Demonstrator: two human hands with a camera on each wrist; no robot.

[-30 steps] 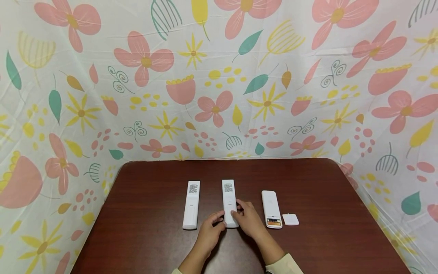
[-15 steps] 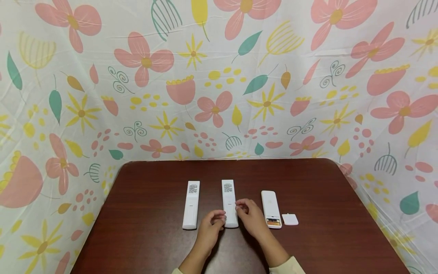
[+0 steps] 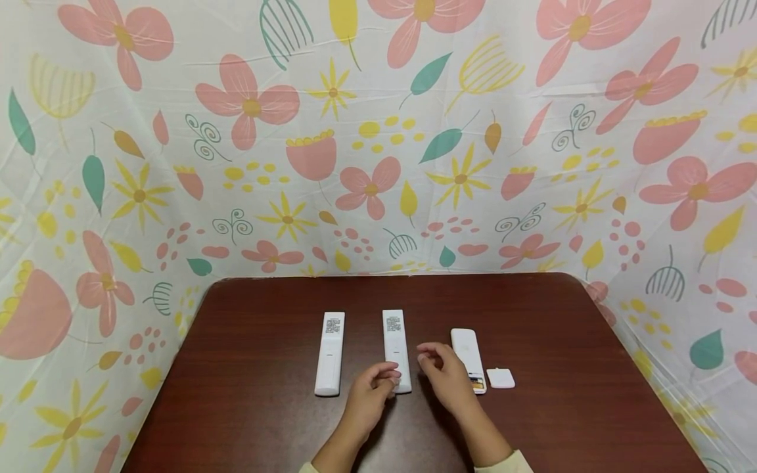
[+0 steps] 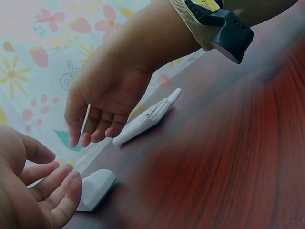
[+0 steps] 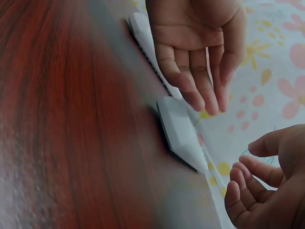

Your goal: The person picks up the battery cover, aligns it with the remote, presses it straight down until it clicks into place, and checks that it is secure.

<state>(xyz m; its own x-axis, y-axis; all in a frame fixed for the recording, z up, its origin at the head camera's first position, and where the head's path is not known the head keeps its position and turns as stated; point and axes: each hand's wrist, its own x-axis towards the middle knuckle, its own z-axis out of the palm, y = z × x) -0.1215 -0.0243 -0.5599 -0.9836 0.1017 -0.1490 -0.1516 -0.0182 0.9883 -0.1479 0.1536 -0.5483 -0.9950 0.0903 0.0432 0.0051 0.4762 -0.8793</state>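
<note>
While the middle remote point(image 3: 394, 343) lies on the desk point(image 3: 248, 394), the left hand point(image 3: 368, 396) hovers by its near end and the right hand point(image 3: 447, 378) to its right, fingers loosely bent, slightly spread.

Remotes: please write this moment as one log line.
left hand: empty, near middle remote; right hand: empty; rightmost remote: battery cover off

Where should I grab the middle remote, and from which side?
I'd pinch the middle remote by its long edges near mid-length, right hand from above and the right: it lies flat and narrow, and the left hand overlaps its near end in the head view.
</note>
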